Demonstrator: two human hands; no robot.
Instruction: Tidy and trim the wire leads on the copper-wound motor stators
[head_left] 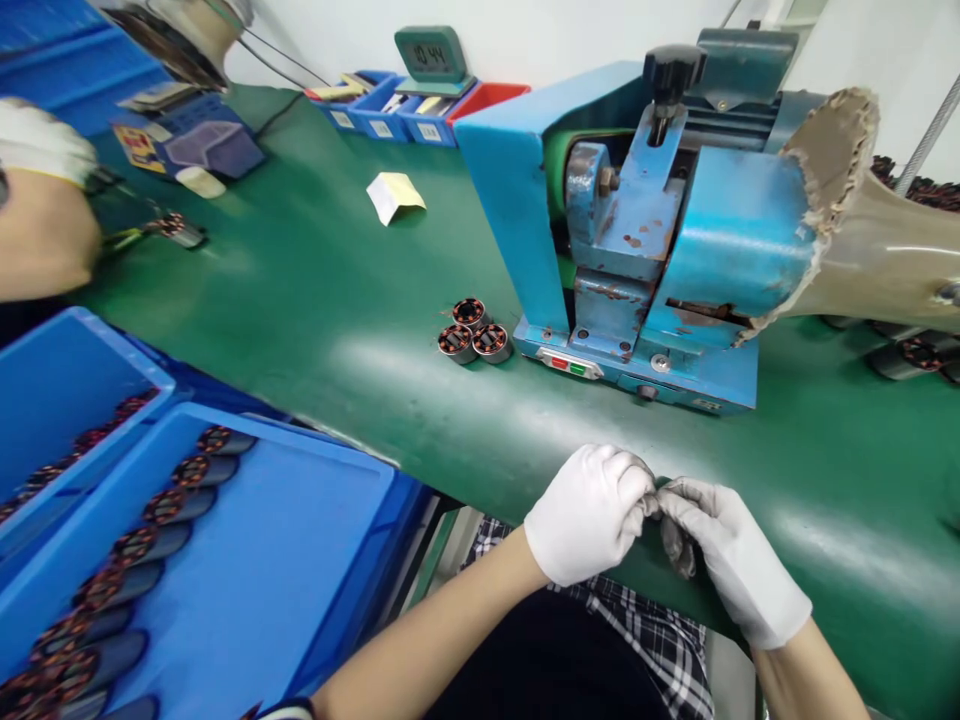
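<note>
over the green bench, both gloved hands pinch a small part between them.

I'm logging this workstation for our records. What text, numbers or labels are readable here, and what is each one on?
"10:44" as best it reads, on the green digital clock sitting on the small bins.
White labels on the blue bin fronts: too small to read.
Printed blue box at far left: graphics blurred, unreadable.
Red and green switch plate on the blue machine: no legible text.
Yellow-white paper on the mat: nothing readable.

Clock display reads 10:44
</note>
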